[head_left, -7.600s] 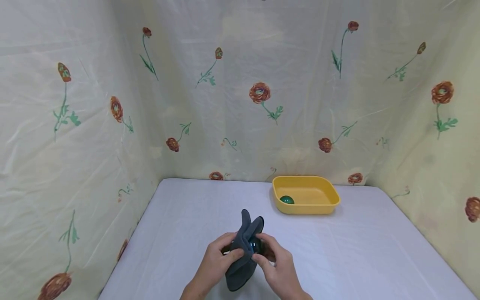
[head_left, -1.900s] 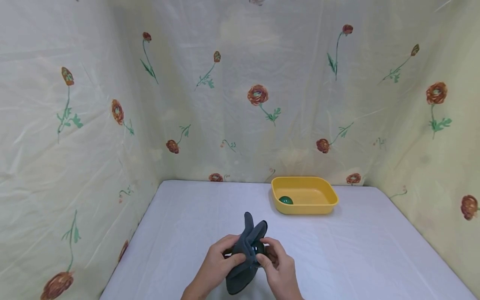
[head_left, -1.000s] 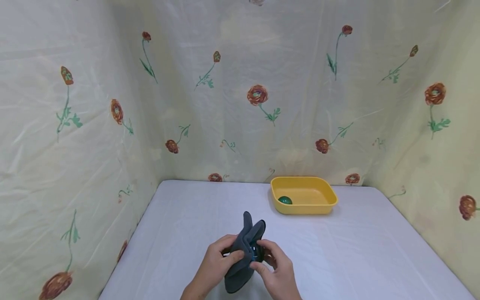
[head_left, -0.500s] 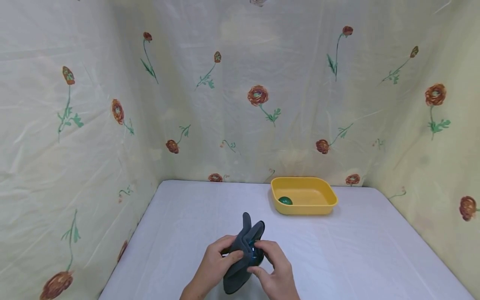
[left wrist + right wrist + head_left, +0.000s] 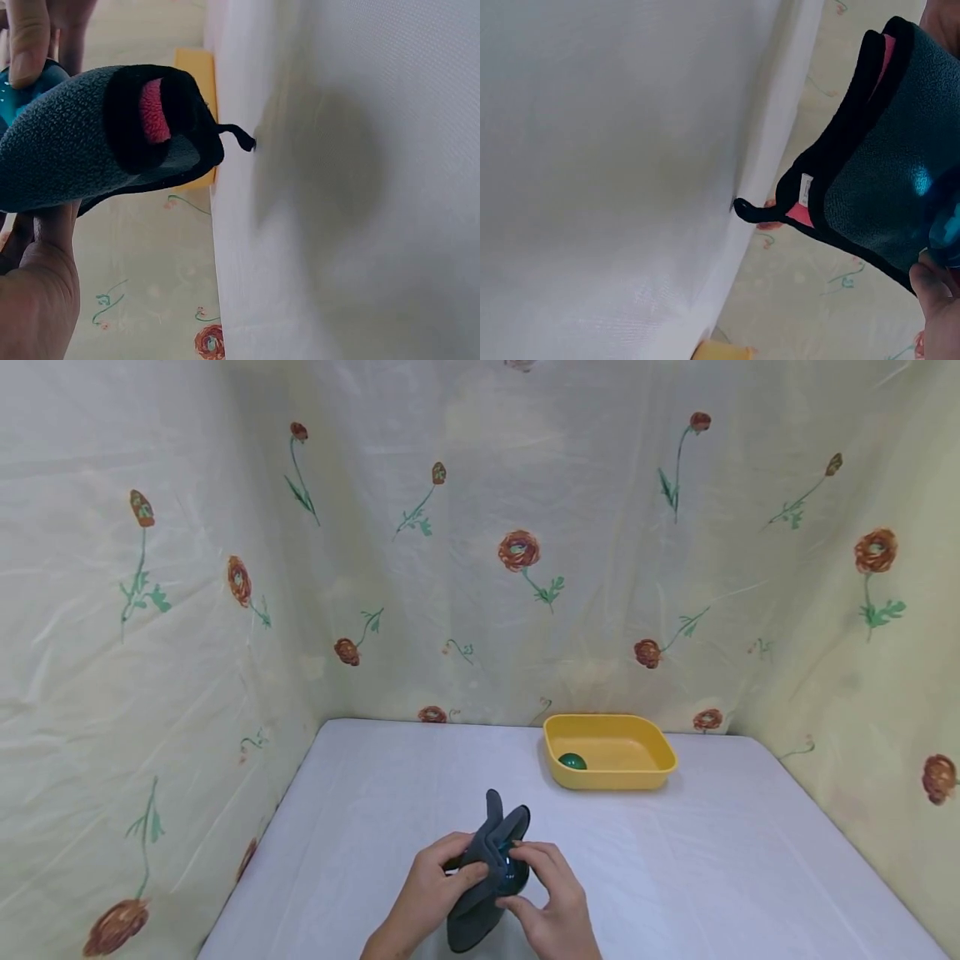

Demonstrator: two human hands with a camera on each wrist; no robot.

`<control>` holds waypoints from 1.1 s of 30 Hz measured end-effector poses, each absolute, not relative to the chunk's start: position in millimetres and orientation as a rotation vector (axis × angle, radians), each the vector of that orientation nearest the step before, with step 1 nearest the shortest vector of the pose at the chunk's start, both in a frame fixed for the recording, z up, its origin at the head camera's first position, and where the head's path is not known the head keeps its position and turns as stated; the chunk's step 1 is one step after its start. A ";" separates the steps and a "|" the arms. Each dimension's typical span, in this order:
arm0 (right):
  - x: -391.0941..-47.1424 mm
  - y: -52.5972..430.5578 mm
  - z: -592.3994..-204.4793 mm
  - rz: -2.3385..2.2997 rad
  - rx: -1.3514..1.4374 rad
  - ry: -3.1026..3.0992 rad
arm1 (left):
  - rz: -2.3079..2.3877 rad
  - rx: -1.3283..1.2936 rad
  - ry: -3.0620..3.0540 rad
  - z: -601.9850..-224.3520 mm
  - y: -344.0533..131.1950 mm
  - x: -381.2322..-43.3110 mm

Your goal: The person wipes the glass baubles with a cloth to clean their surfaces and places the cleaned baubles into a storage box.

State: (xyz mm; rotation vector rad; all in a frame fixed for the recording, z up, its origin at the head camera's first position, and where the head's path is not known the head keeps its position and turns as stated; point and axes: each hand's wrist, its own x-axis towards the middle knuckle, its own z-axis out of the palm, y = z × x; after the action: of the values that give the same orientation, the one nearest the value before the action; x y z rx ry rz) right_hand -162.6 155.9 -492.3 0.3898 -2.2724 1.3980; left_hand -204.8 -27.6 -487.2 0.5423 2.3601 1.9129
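Note:
In the head view my left hand (image 5: 429, 893) grips a folded dark grey cleaning cloth (image 5: 472, 920), its thumb pressing the near fold. The cloth has black trim, a pink inner side and a hanging loop, seen in the left wrist view. A glossy dark blue-green ball (image 5: 513, 873) sits against the cloth's right side, partly wrapped by it. My right hand (image 5: 557, 897) pinches this ball between thumb and fingertips. From the right wrist, the ball (image 5: 946, 223) shows beside the cloth's fleecy face. The left hand's fingers are mostly hidden behind the cloth.
A yellow tub (image 5: 617, 780) stands at the back of the white-covered table (image 5: 360, 810), right of centre. One green ball (image 5: 573, 761) lies in its near left corner. Flower-printed sheeting (image 5: 390, 577) hangs behind and on both sides.
The right thumb has shifted down and left, its gap from the fingers has widened, and more of the ball shows. The left hand keeps its grip on the cloth. The tub stays put.

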 end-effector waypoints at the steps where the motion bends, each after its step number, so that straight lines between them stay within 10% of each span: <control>1: -162.5 156.4 -492.0 1.412 0.385 -2.275 | 1.913 0.543 2.359 -487.0 -27.3 -204.7; 33: -165.1 165.3 -488.2 1.764 0.184 -2.401 | 1.899 0.570 2.333 -485.4 -24.7 -203.0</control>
State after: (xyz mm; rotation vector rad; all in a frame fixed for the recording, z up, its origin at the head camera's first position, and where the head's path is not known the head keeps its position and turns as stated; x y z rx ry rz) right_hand -165.1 165.3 -488.2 0.1842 -2.4009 1.7639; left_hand -203.0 -24.7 -485.4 0.5695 2.3333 1.8986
